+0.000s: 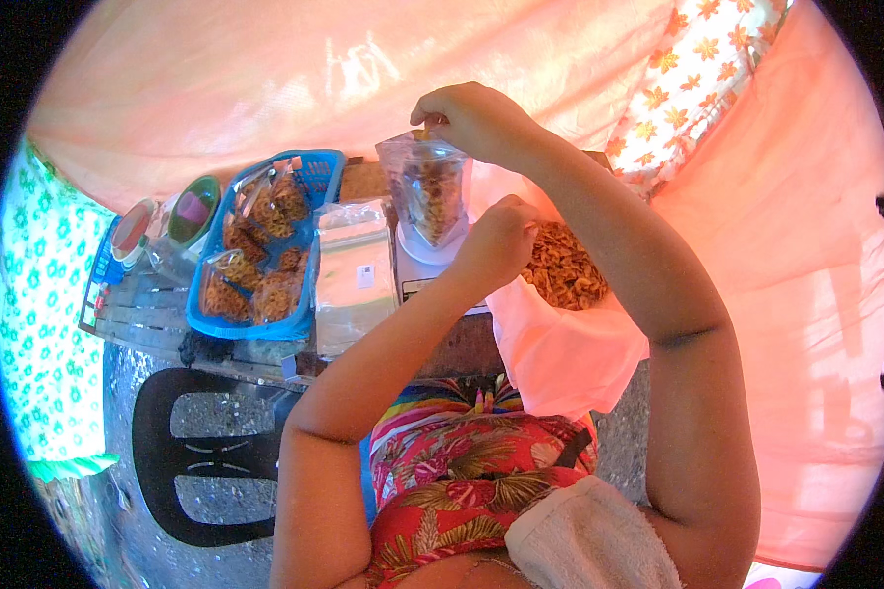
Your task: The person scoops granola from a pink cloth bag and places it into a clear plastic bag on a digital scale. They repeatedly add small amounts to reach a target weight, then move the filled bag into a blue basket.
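Note:
My right hand (471,121) is above the mouth of an upright clear plastic pouch (431,188), its fingertips pinching a small piece of brown food. The pouch holds brown fried chips and stands on the white round plate of a kitchen scale (431,250). Nearer to me, my left hand (508,232) is beside the pouch, at the edge of a pink plastic bag; its fingers are bent, and whether they grip the bag is hard to see. Loose reddish-brown chips (567,269) lie in the open pink plastic bag (567,350) to the right.
Left of the scale lies a stack of flat clear pouches (353,280). A blue plastic basket (306,320) holds several filled packs. Further left are a green bowl (210,191) and a round container (132,228). A black plastic chair (151,456) stands at the lower left.

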